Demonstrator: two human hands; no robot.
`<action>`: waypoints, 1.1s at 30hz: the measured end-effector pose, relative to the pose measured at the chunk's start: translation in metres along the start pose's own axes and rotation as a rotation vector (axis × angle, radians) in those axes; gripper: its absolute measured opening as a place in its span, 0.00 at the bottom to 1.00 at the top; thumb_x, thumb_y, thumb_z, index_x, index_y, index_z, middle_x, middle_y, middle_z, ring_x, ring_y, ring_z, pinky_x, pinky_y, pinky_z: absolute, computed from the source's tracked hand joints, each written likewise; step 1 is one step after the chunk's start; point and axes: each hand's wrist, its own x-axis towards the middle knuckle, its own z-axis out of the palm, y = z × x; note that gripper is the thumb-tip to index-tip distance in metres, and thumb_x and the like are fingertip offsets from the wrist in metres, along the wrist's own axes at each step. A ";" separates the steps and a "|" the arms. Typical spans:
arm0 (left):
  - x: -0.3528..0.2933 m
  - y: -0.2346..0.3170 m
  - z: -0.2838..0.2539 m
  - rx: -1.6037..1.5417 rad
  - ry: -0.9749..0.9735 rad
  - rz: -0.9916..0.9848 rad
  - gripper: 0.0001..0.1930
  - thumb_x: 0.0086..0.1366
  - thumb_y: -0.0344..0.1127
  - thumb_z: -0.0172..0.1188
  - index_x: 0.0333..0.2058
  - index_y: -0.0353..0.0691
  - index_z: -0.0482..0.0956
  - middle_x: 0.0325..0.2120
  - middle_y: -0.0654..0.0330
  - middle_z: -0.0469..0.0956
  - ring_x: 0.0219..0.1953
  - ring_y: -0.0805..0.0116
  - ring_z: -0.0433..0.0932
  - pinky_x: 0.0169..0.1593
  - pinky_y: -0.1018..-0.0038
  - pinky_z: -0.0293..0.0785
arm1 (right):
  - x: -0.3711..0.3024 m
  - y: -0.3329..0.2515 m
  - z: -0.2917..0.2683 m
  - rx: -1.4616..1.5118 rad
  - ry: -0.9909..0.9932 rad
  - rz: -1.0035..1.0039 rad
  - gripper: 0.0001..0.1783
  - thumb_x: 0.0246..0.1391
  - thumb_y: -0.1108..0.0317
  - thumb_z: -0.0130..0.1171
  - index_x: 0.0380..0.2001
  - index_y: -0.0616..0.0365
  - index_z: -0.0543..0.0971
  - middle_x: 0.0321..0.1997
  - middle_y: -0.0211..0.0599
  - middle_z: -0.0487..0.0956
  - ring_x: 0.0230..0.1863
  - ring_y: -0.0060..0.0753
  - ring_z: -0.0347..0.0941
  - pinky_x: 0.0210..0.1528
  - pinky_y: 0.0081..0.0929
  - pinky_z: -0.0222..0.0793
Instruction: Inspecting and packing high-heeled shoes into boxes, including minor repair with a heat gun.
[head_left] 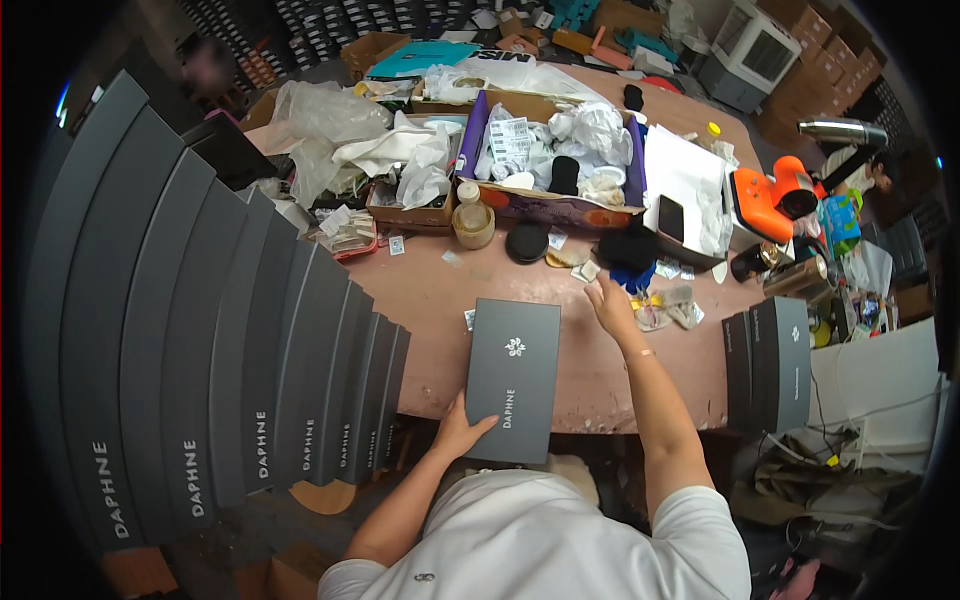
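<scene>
A dark grey lidded shoebox [513, 360] lies at the near edge of the table, its lid marked with a pale flower emblem. My left hand [464, 430] grips its lower left side, thumb over the lid and the other fingers mostly hidden. Beyond the box's right side, my right hand [609, 303] reaches over the table with fingers stretched out, and nothing shows in it. Close to those fingertips are small pale packets [586, 271] and a blue cloth [633, 278]. Crumpled greyish cloths [668, 308] lie just to the right.
Tall stacks of dark boxes [225, 330] rise at the left; a smaller stack [768, 365] stands at the right edge. Cartons of crumpled paper [590, 125] line the back. A jar [474, 225], a phone [671, 217] and an orange device [765, 203] sit around the table [430, 300].
</scene>
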 end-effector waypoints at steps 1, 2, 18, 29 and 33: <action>0.010 -0.014 0.004 -0.092 -0.013 -0.051 0.42 0.53 0.42 0.67 0.60 0.29 0.55 0.52 0.40 0.67 0.54 0.47 0.68 0.57 0.63 0.65 | -0.029 -0.008 0.005 0.150 -0.251 0.234 0.28 0.58 0.50 0.52 0.50 0.64 0.72 0.44 0.55 0.77 0.45 0.55 0.74 0.48 0.41 0.71; 0.022 -0.031 0.011 -0.194 -0.019 -0.102 0.41 0.54 0.43 0.67 0.59 0.29 0.56 0.50 0.41 0.68 0.53 0.50 0.69 0.57 0.62 0.66 | -0.069 -0.016 0.010 0.297 -0.501 0.458 0.32 0.59 0.44 0.50 0.49 0.65 0.73 0.41 0.54 0.79 0.42 0.54 0.76 0.46 0.41 0.72; 0.042 0.052 -0.045 -0.901 0.026 -0.041 0.37 0.66 0.60 0.48 0.66 0.44 0.51 0.64 0.47 0.53 0.66 0.55 0.54 0.66 0.54 0.46 | -0.159 -0.186 -0.035 0.748 -0.646 0.403 0.23 0.60 0.56 0.53 0.50 0.64 0.71 0.40 0.41 0.76 0.41 0.34 0.74 0.45 0.27 0.69; -0.020 0.170 -0.027 -0.235 -0.199 0.626 0.17 0.59 0.29 0.58 0.47 0.32 0.74 0.45 0.48 0.75 0.48 0.53 0.75 0.51 0.68 0.70 | -0.167 -0.104 0.010 0.481 -0.578 -0.136 0.23 0.52 0.63 0.59 0.50 0.61 0.73 0.46 0.53 0.75 0.46 0.50 0.73 0.48 0.38 0.68; -0.008 0.137 0.048 -0.273 -0.155 0.469 0.27 0.64 0.40 0.56 0.58 0.32 0.63 0.59 0.41 0.58 0.62 0.48 0.59 0.62 0.63 0.58 | -0.203 -0.134 0.034 0.437 -0.542 -0.255 0.22 0.54 0.63 0.54 0.51 0.59 0.71 0.47 0.55 0.74 0.48 0.51 0.72 0.49 0.41 0.67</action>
